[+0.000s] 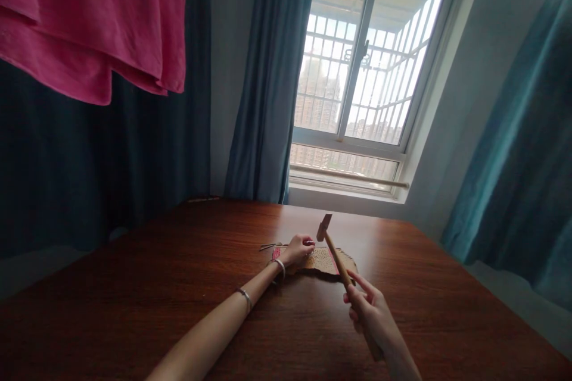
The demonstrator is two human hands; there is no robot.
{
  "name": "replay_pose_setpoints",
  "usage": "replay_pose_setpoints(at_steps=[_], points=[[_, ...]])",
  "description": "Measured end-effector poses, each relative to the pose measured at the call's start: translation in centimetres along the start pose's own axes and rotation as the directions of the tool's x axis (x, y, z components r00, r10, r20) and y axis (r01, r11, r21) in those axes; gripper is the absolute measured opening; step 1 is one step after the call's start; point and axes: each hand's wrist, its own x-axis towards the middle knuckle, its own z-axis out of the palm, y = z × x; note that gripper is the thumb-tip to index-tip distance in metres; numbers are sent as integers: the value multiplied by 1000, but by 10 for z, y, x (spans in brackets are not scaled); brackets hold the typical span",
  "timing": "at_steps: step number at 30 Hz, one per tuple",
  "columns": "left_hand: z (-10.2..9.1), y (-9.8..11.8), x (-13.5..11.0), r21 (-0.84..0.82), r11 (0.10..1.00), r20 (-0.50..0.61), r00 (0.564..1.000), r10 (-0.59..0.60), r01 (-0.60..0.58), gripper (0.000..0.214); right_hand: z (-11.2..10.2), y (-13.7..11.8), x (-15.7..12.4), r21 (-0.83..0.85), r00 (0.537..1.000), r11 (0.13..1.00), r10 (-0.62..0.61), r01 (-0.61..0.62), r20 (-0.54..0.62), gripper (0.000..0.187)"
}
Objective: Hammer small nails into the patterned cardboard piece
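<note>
My right hand (pixel 367 303) is wrapped round the wooden handle of a hammer (pixel 337 256), whose head is raised above the table toward the window. Under and beside the hammer lies a flat piece of tan, cardboard-like material (pixel 322 261) with pink strips, many small dark marks and an uneven near edge. My left hand (pixel 298 249) rests at its left part, fingers pinched together. Something small and shiny shows at those fingertips, too small to name. Two bracelets circle my left wrist and forearm.
Thin stick-like pieces (pixel 267 246) lie just left of the board on the brown wooden table (pixel 179 292). Beyond the table stand blue curtains (pixel 268 101) and a barred window (pixel 357 71). Pink cloth (pixel 102 18) hangs at the upper left.
</note>
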Motion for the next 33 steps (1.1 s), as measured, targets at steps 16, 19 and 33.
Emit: replay_pose_setpoints(at_steps=[16, 19, 33], points=[[1, 3, -1, -15, 1000, 2, 1000, -23, 23, 23, 7, -5, -3, -23, 1000, 1000, -1, 2, 32, 74], [0, 4, -1, -17, 1000, 2, 1000, -19, 19, 23, 7, -5, -3, -32, 999, 999, -13, 14, 29, 74], [0, 6, 0, 6, 999, 5, 999, -53, 53, 22, 10, -11, -4, -50, 999, 999, -10, 12, 39, 74]])
